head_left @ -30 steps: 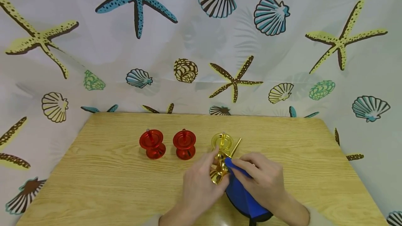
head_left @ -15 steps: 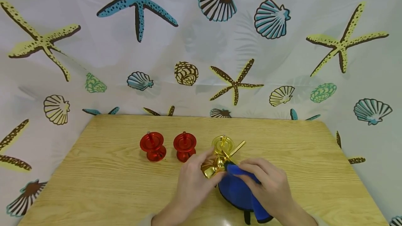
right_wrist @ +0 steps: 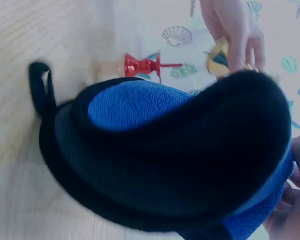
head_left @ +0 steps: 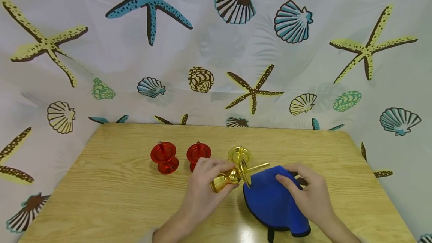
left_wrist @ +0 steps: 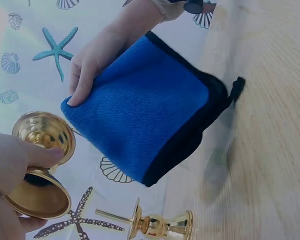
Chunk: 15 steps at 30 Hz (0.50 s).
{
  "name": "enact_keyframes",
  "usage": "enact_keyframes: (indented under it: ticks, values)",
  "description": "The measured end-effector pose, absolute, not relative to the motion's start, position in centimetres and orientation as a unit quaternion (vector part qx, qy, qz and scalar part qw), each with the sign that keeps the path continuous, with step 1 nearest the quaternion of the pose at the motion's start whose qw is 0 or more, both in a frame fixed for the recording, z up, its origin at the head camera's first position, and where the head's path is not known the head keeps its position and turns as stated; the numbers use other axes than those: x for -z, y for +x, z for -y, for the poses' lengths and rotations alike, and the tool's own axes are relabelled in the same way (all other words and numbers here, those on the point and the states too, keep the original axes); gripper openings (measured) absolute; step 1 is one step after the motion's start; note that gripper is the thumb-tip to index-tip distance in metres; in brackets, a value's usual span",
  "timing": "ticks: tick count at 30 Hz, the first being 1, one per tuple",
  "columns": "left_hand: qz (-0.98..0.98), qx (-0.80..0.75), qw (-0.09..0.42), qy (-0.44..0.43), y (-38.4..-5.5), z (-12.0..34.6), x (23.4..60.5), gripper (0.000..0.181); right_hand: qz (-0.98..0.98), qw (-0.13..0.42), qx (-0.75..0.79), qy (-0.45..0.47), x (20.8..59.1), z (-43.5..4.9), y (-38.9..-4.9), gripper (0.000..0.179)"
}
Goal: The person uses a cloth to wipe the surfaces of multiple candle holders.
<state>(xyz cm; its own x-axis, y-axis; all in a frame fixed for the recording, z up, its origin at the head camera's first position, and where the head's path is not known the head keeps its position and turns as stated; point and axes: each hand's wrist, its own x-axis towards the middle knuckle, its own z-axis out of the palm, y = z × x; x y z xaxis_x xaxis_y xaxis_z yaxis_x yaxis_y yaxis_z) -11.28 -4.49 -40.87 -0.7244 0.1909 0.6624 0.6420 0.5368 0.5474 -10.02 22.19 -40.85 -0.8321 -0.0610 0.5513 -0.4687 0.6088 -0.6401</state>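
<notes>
My left hand [head_left: 199, 194] grips a shiny gold candlestick [head_left: 233, 176] around its stem. It is tilted nearly level, its flared base to the left and its dish and thin spike to the right. My right hand [head_left: 314, 190] pinches the upper edge of a blue cloth [head_left: 268, 196] with black edging and a black loop. The cloth hangs spread out just right of the candlestick's dish. In the right wrist view, the cloth's dark underside [right_wrist: 170, 165] hides much of the scene. A second gold candlestick [left_wrist: 165, 225] stands upright behind the held one.
Two red candlesticks [head_left: 163, 156] stand upright on the left part of the wooden table [head_left: 111, 190]; the left hand partly covers the nearer-to-middle one [head_left: 198, 152]. A white curtain [head_left: 216, 44] printed with shells and starfish hangs behind and beside the table.
The right hand has drawn the cloth off the candlestick and moved right, and the cloth has unfolded. In the left hand the candlestick has tipped further over, its spike now pointing right.
</notes>
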Motion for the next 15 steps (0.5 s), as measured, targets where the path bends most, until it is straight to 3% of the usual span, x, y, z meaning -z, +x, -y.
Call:
enact_keyframes:
  ticks: [8, 15]
  values:
    - [0.813, 0.361, 0.288, -0.355, -10.6, 4.3, 41.1, 0.05, 0.839, 0.154, -0.49, 0.179, 39.2, -23.9, -11.0, 0.008]
    - [0.813, 0.322, 0.26, -0.41, -10.0, 3.8, 40.9, 0.041, 0.771, 0.001, -0.567, 0.29, 38.9, -23.7, -11.6, 0.008]
